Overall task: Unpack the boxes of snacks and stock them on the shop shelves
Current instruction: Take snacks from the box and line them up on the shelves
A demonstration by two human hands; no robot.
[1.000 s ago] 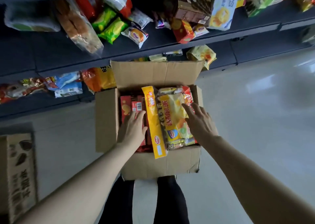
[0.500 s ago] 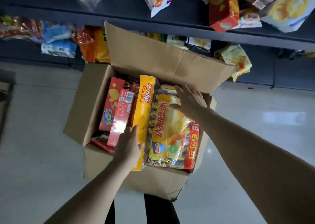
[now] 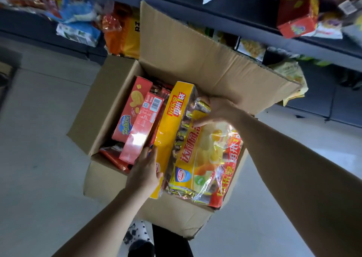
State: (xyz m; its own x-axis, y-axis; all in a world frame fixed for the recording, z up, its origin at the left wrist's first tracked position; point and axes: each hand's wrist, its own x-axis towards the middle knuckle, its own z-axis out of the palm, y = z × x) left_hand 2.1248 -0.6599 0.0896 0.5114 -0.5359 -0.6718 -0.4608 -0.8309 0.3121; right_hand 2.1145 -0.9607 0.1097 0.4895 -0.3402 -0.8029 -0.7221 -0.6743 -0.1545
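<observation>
An open cardboard box [image 3: 109, 108] sits on the floor in front of me, packed with snacks. A big yellow bag of wrapped cakes [image 3: 197, 158] lies on top at the right side. My right hand [image 3: 217, 112] grips its far end, thumb curled over the plastic. My left hand [image 3: 145, 170] holds the bag's near left edge, fingers wrapped on its yellow side panel. Two red biscuit boxes [image 3: 135, 119] stand on edge at the left inside the box.
Dark shelves [image 3: 244, 16] run across the top, holding several snack bags and a red carton [image 3: 295, 16]. The box's tall back flap [image 3: 195, 57] stands up towards the shelf. Grey floor [image 3: 39, 158] lies on both sides. My legs and a patterned sock [image 3: 137, 235] are below the box.
My view came closer to the box. My right hand slid to the bag's far end and closed on it. My left hand moved onto the bag's near left edge.
</observation>
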